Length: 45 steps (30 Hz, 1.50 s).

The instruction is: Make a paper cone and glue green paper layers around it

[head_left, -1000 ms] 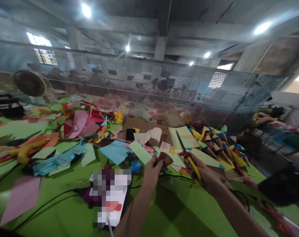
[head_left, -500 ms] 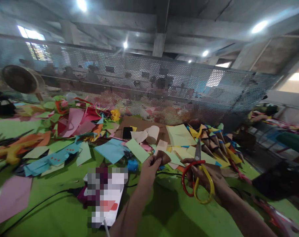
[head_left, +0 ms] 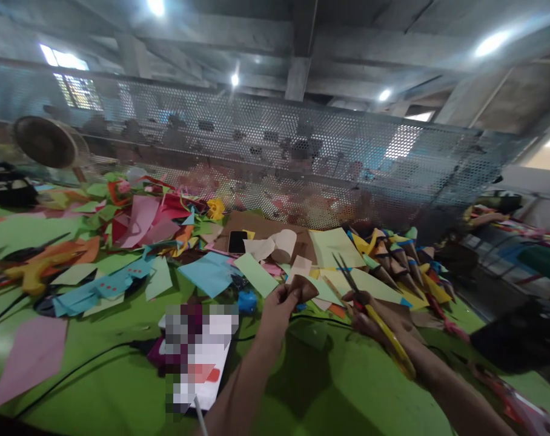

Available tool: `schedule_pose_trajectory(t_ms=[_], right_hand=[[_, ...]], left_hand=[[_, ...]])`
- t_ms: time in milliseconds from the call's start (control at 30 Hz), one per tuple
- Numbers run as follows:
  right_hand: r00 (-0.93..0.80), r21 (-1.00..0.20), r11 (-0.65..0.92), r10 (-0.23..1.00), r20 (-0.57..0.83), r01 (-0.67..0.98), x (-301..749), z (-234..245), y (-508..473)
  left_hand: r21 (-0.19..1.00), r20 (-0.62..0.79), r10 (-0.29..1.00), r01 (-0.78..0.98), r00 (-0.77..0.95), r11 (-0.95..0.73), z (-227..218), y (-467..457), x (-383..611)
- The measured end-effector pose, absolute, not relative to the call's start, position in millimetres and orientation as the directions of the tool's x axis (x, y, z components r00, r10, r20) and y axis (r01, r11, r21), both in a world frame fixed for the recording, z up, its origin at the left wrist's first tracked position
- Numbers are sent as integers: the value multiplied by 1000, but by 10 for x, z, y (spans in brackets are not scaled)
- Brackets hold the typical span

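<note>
My left hand (head_left: 278,304) is closed in a pinch on a small brown paper piece (head_left: 306,287), held just above the green table (head_left: 120,387). My right hand (head_left: 370,318) grips scissors (head_left: 375,318) with red and yellow handles. Their blades are slightly apart and point up and to the left, toward the brown piece, with a small gap between them. Yellow and green paper sheets (head_left: 338,248) lie just beyond both hands.
Coloured paper scraps (head_left: 134,242) cover the table's far half. A row of paper cones (head_left: 397,260) lies at the right. A phone (head_left: 236,241) rests on brown cardboard. Black cables (head_left: 75,375) cross the near table. A perforated metal screen (head_left: 275,157) backs the table; a fan (head_left: 45,142) stands left.
My right hand turned the scissors: half a second ago the handles faced me with the blades upright, now the blades slant left toward the brown piece. The left hand barely moved.
</note>
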State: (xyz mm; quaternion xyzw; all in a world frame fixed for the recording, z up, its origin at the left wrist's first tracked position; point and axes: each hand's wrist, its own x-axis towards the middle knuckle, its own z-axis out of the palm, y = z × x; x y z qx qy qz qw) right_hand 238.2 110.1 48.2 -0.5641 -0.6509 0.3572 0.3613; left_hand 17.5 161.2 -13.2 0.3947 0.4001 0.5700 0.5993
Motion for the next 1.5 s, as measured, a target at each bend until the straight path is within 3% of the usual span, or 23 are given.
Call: schedule_pose_trajectory(t_ms=[233, 433, 900, 1100, 1500], right_hand=[[-299, -800, 134, 953, -59, 585, 2308, 400, 1123], [-358, -786, 122, 924, -133, 606, 2242, 410, 1094], [-357, -720, 185, 929, -93, 669, 2226, 339, 1156], [-361, -695, 257, 933, -4, 671, 2273, 271, 1195], [-352, -681, 255, 936, -5, 687, 2389, 150, 1257]], left_hand=[[925, -24, 998, -377, 59, 45, -126, 1583, 172], [916, -17, 997, -399, 70, 43, -96, 1572, 182], [916, -42, 992, -392, 122, 87, -132, 1592, 207], [935, -21, 990, -347, 140, 69, -153, 1592, 204], [938, -23, 987, -337, 162, 77, -179, 1618, 199]])
